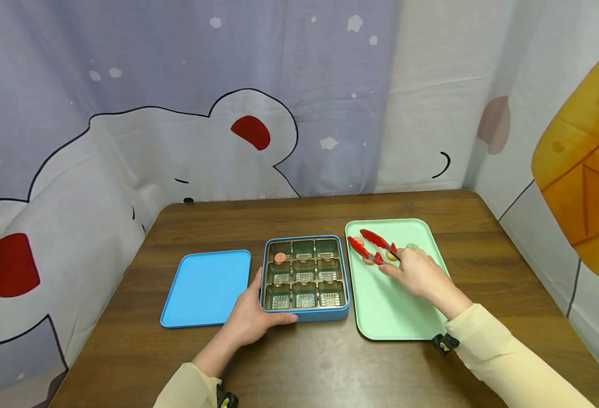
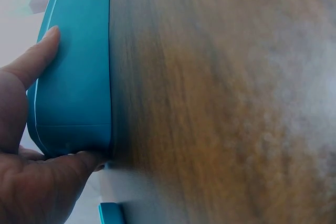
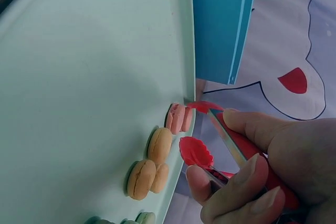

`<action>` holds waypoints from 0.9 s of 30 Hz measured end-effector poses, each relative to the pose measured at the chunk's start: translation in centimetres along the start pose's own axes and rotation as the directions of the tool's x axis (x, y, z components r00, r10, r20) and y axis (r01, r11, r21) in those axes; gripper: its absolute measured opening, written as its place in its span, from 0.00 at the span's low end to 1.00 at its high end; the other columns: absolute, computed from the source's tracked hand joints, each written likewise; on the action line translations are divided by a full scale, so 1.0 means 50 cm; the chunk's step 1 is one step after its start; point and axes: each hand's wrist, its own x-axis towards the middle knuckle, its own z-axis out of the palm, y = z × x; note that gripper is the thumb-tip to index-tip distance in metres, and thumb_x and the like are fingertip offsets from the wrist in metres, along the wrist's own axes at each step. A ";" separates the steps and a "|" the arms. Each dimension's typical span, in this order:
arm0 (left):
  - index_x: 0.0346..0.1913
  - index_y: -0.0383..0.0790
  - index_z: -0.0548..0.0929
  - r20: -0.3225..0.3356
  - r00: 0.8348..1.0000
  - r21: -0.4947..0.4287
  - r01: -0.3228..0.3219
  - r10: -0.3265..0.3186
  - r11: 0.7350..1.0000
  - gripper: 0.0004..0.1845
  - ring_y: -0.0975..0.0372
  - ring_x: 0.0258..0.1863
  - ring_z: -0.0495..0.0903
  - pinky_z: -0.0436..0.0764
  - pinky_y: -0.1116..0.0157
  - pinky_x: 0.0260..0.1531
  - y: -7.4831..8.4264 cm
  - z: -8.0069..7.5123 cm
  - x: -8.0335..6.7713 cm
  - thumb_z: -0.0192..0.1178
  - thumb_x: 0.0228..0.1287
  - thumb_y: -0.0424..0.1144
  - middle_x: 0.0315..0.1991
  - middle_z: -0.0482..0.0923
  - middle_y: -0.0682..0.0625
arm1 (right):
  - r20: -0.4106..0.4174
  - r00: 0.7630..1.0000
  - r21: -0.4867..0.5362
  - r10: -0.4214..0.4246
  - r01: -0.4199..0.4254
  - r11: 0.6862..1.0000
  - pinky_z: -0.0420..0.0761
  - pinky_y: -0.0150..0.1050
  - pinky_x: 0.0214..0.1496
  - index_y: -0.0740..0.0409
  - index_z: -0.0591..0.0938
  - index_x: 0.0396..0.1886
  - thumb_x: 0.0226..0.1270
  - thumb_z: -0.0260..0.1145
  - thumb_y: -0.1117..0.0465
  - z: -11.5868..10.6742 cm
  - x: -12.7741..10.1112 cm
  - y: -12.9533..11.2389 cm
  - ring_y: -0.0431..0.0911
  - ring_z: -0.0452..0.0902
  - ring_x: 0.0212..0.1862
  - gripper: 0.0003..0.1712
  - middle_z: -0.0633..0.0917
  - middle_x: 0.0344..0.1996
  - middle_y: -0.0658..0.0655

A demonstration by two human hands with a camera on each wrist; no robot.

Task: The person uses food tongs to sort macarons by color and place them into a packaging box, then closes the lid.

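My left hand grips the near left corner of a blue box, its thumb along the front wall. A gold insert with several square compartments fills the box. One pink macaron sits at its far left compartment. In my right hand is a pair of red-tipped tongs, spread apart above the green tray. In the right wrist view, the tong tips are near pink macarons, with orange macarons beside them. Green macarons show at the bottom edge.
A flat blue lid lies left of the box on the wooden table. The tray stands close to the box's right side. Behind the table hangs a printed curtain.
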 end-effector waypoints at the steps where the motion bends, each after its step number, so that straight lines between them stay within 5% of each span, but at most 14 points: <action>1: 0.87 0.45 0.48 -0.002 1.000 0.002 -0.003 0.003 1.000 0.77 0.53 0.66 0.77 0.75 0.46 0.63 0.000 0.000 0.000 0.90 0.39 0.56 0.65 0.80 0.51 | 0.001 1.000 0.000 0.000 0.000 1.000 0.68 0.43 0.26 0.55 0.76 0.23 0.73 0.72 0.48 0.000 0.000 0.001 0.51 0.68 0.27 0.23 0.73 0.23 0.56; 27: 0.87 0.49 0.50 0.002 1.000 -0.012 -0.006 0.006 1.000 0.76 0.56 0.64 0.78 0.75 0.47 0.62 0.000 0.000 0.000 0.90 0.38 0.56 0.64 0.81 0.54 | 0.016 1.000 0.049 0.020 -0.021 0.999 0.67 0.42 0.25 0.54 0.80 0.25 0.75 0.69 0.50 -0.015 -0.010 0.004 0.48 0.68 0.24 0.19 0.74 0.24 0.55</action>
